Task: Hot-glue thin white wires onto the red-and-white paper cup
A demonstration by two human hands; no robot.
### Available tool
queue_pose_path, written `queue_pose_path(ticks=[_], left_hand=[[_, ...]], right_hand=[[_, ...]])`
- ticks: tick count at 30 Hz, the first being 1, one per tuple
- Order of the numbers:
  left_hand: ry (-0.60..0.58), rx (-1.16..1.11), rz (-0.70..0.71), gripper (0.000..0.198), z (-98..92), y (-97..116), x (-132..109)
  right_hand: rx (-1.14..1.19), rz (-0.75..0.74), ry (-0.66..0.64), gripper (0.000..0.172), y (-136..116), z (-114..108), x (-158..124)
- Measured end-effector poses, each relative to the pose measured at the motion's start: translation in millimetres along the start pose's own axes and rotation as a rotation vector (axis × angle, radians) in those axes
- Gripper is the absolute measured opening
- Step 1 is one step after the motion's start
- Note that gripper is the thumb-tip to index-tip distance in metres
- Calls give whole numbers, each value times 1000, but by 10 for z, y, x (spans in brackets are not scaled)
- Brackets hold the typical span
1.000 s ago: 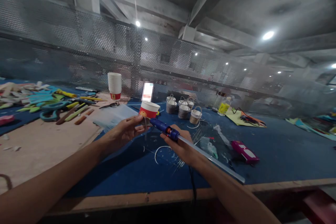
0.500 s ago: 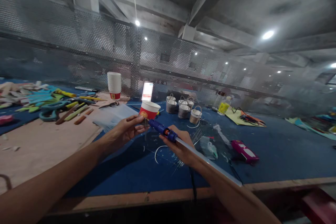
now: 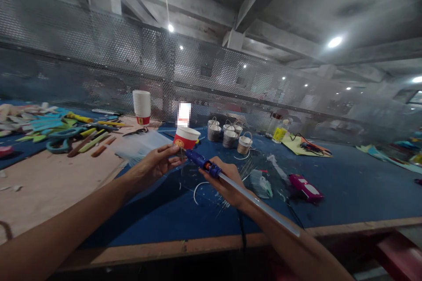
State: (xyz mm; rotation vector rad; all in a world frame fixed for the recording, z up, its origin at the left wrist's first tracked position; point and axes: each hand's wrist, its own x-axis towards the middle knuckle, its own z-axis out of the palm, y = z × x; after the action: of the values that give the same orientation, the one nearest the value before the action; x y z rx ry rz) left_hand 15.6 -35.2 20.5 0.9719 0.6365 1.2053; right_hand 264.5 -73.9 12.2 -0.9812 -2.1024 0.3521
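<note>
My left hand (image 3: pixel 161 159) pinches the lower left of a red and white paper cup (image 3: pixel 186 137), which it holds slightly tilted above the blue table. In my right hand (image 3: pixel 226 182) is a blue glue gun (image 3: pixel 198 158), with a long clear glue stick (image 3: pixel 257 202) running out of its back toward my forearm. The gun's tip is at the cup's lower side, close to my left fingers; whether it touches the cup I cannot tell. Past my hands stand several small buckets with handles (image 3: pixel 230 137), one of them brownish (image 3: pixel 244 144).
A stack of paper cups (image 3: pixel 141 107) stands at the back left. Scissors (image 3: pixel 62 138), chisel-like sticks and paper scraps lie left. To the right are a magenta box-like device (image 3: pixel 306 187), a yellow-labelled bottle (image 3: pixel 280 132) and a cord on yellow paper (image 3: pixel 301 145). A perforated metal screen (image 3: pixel 204 70) runs behind.
The whole view has shifted very slightly. My hands, the cup and the glue gun keep nearly the same positions and grip.
</note>
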Motion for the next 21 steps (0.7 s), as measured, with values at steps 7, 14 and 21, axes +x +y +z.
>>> queue_pose_path(ticks=[7,14,21], left_hand=[[-53,61,33,24,9,13,-39],[-47,65,29,25,21,33,-50],[-46,66,17,23,-35,-5,-3]], right_hand=[[-10,2,0,24,10,-6,-11],[23,17,15,25,-21,-11,-13],[25,36,0,25,-12,-1,-17]])
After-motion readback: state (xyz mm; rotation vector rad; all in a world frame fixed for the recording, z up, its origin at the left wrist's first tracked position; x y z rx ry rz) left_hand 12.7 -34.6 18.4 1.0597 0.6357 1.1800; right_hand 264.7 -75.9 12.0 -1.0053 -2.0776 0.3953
